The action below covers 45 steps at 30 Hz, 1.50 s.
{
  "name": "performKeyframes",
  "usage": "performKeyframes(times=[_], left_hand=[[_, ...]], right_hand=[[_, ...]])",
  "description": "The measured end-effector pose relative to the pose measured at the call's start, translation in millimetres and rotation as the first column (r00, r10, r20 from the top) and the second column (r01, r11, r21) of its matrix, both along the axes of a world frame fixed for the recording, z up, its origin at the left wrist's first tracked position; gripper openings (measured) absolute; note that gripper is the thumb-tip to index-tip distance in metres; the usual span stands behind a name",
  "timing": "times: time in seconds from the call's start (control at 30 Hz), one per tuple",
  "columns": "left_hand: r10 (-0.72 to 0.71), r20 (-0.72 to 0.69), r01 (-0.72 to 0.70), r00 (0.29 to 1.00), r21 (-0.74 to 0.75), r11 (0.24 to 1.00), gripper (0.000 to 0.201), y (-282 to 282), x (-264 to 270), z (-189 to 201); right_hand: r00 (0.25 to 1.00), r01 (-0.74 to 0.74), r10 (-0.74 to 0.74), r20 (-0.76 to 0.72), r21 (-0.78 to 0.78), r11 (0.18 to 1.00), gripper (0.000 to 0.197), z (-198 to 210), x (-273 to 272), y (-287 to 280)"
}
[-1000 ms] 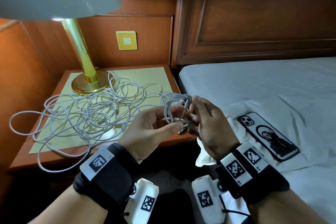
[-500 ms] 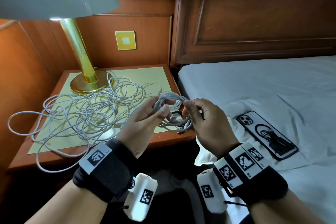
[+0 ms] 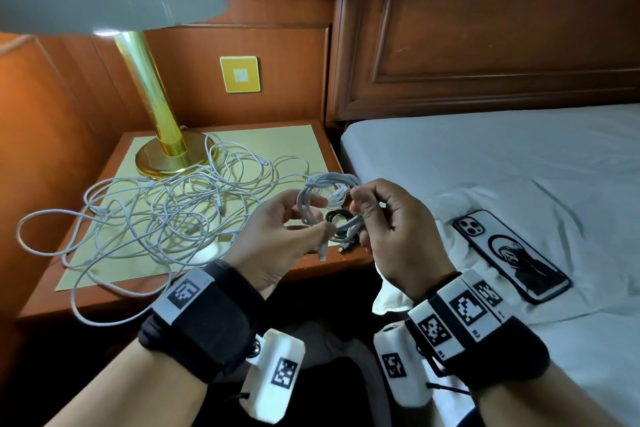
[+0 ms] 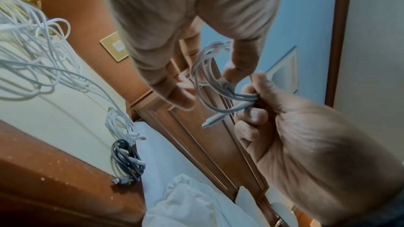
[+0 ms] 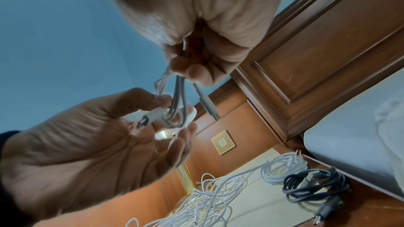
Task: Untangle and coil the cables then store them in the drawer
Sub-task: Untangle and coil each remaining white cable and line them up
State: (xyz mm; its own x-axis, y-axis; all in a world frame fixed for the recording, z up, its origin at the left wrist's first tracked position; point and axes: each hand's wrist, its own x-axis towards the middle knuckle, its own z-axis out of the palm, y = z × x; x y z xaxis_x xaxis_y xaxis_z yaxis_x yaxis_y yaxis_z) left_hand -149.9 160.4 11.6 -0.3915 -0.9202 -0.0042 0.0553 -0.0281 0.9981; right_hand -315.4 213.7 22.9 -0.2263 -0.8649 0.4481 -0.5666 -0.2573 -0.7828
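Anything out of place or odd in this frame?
Yes: one loop of the tangled white cables hangs over the nightstand front edge, and a phone lies on the bed. Nothing looks damaged; both hands hold a coiled white cable.

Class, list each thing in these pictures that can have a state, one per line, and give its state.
Held cable: coiled, gripped by left hand and right hand.
Cable pile: tangled, on nightstand.
Black cable: coiled, lying on the nightstand.
White coil: coiled, lying beside it.
Phone: face down on bed.
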Motion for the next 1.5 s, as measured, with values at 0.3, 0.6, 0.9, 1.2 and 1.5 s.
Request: performKeyframes(times=[0.3,0.6,0.9,1.2,1.5], left_hand=[[-0.153,0.076,0.164,0.985,-0.174,0.971,0.029,2,10,11],[0.071,0.317,0.170,0.946,-0.668,0.724,0.030,-7,18,16],[-0.064,0.205,0.138,0.977,-0.372,0.918,0.032,-2,17,5],[-0.084,0.137,0.123,0.987,-0.305,0.944,0.025,-8,14,-2],[-0.095,0.122,0.125,0.988,-0.272,0.954,0.022,-7,13,1]], right_hand=[[0.993,0.046,-0.048,0.104,0.024,0.999,0.034,5,-1,0],[0.715,-0.194,-0.025,0.698,0.233,0.953,0.038,7,-6,-1],[0.796,-0.167,0.007,0.605,0.209,0.964,0.031,4,-2,1],[0.655,-0.219,0.064,0.753,0.108,0.970,0.021,5,1,1],[0.376,-0.375,0.087,0.923,0.065,0.925,0.019,11,5,3]])
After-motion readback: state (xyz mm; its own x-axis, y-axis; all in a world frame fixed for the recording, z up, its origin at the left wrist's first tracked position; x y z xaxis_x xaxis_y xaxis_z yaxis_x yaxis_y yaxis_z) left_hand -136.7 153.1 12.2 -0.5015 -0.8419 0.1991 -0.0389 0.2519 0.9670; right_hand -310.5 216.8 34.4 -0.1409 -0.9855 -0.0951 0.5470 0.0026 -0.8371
